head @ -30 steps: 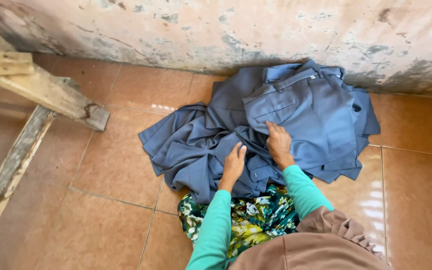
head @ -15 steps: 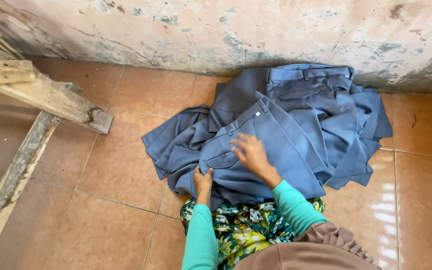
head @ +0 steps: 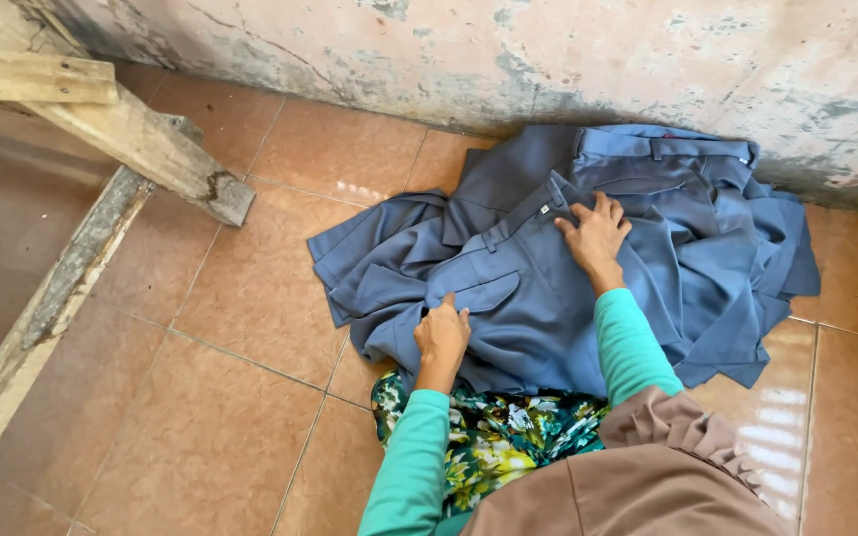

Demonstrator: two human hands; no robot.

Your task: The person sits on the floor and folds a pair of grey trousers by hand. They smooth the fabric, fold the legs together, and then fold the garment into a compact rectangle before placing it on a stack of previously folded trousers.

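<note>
At the far left, weathered wooden beams (head: pixel 101 149) slant across the frame, one plank running down toward the lower left corner and another ending in a cut edge above the tiled floor (head: pixel 201 397). The tiles are brown-orange and glossy, with pale grout lines.

Further right lies a heap of blue-grey trousers (head: pixel 548 258), spread over the floor and reaching back to the foot of the stained wall (head: pixel 449 60). The top pair lies with its waistband slanting up to the right, a flapped back pocket showing on the near side. A second waistband with belt loops lies at the back, close to the wall.

The left hand (head: pixel 442 335) rests flat on the near edge of the trousers, just below the pocket flap, fingers pointing up toward it; the fingers lie on the cloth rather than closing round it. To its right, well apart from it, the right hand (head: pixel 596 236) presses down with fingers spread near the waistband, beside a small metal clasp. Neither hand is closed on a fold as far as can be seen.

Both arms wear teal sleeves (head: pixel 628 342). Below them show a green floral cloth (head: pixel 494 437) and, at the lower right, a brown fabric (head: pixel 638 476) with a ruffled edge.
</note>
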